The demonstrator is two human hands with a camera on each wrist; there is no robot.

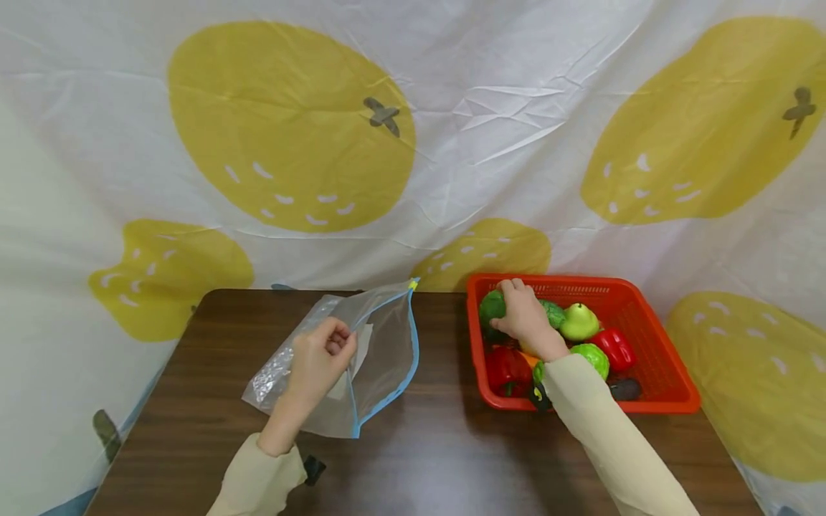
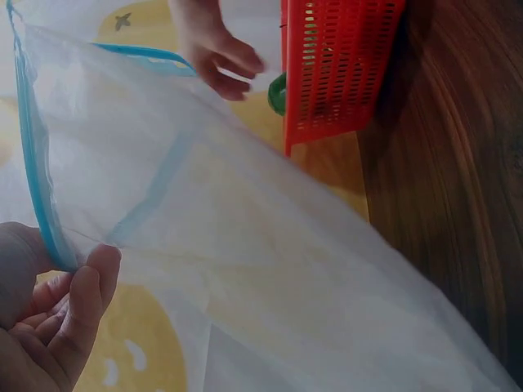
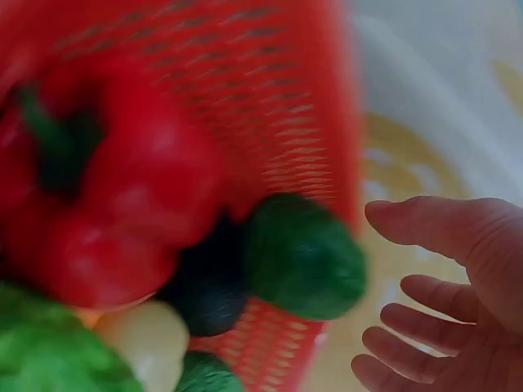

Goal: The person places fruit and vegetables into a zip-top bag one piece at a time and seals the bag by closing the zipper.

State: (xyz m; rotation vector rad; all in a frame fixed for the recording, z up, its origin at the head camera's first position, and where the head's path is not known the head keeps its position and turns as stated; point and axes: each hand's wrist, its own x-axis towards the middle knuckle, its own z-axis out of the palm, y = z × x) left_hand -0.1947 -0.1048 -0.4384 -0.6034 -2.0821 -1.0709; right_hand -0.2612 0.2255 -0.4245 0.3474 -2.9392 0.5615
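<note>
My left hand (image 1: 323,355) pinches the rim of a clear zip bag (image 1: 387,344) with a blue zip strip and a yellow slider. The bag's mouth gapes toward the right; in the left wrist view the blue strip meets the thumb and fingertips. Over the left end of a red plastic basket (image 1: 665,373) is my right hand (image 1: 529,319), beside a dark green vegetable (image 1: 492,309). From the right wrist, that hand's fingers look spread and apart from the same rounded green vegetable (image 3: 306,257), whose exact kind is unclear.
The basket also holds a red bell pepper (image 1: 508,369), a green pear (image 1: 579,322), a light green cabbage (image 1: 590,358), another red pepper (image 1: 614,349) and a dark purple piece (image 1: 624,389). A fruit-patterned cloth (image 1: 439,143) hangs behind the brown wooden table (image 1: 426,466).
</note>
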